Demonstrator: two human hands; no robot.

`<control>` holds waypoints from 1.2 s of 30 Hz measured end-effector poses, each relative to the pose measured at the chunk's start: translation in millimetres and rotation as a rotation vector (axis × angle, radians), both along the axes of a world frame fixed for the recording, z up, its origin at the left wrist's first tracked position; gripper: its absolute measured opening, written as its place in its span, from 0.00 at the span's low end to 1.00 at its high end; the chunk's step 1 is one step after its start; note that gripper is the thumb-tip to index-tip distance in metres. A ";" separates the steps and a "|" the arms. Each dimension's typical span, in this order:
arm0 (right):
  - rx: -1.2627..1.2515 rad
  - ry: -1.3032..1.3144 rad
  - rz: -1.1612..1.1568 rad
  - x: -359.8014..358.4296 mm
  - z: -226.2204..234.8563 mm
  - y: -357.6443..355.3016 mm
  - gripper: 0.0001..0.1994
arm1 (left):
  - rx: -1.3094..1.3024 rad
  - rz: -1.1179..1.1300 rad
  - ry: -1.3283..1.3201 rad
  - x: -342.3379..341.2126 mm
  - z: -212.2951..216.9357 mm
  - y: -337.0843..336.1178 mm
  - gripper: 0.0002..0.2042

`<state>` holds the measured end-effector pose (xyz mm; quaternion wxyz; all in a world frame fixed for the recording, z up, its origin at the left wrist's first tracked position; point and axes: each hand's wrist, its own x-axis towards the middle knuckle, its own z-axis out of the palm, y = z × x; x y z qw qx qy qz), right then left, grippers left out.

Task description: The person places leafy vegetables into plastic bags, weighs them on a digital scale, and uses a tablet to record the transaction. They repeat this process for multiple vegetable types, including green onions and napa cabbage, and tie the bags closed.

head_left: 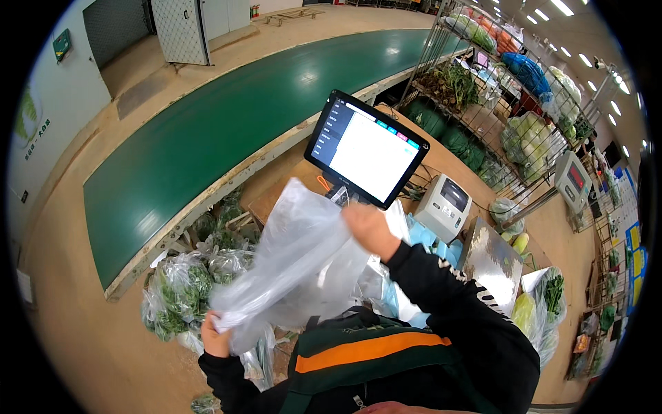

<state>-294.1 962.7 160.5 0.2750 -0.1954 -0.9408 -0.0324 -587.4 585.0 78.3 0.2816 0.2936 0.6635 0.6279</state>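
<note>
A clear plastic bag (293, 248) is stretched between my two hands in front of my body, and nothing shows inside it. At its lower left edge, my left hand (216, 335) is closed on the gathered film. My right hand (371, 229) grips the opposite end, just below the touchscreen monitor (367, 148). The bag hides part of the wooden table (276, 196) and some of what lies under it. Close to my right forearm sits a white label printer (443, 208).
Bagged leafy greens (181, 286) lie at the left below the green conveyor belt (227, 117). A metal scale platform (491, 262) stands right, its display (574, 181) on a post. Beyond rises a wire cage cart (496, 103) with bagged vegetables; bagged produce (541, 310) lies near my right elbow.
</note>
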 end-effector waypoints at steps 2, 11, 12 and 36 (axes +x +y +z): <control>-0.005 0.015 -0.164 2.3 -5.9 36.8 0.03 | -0.237 -0.040 0.322 -6.8 -16.8 -36.5 0.07; -0.835 -0.317 0.331 -19.9 -33.7 20.6 0.19 | -0.151 0.676 0.075 -60.5 -96.1 -150.5 0.11; -0.851 -0.240 0.282 -10.3 -56.6 33.9 0.31 | -0.130 0.666 -0.067 -57.3 -98.3 -149.3 0.12; -0.147 -0.435 -0.277 93.9 -120.5 61.3 0.11 | -1.316 0.247 -0.192 184.0 -269.4 -230.3 0.32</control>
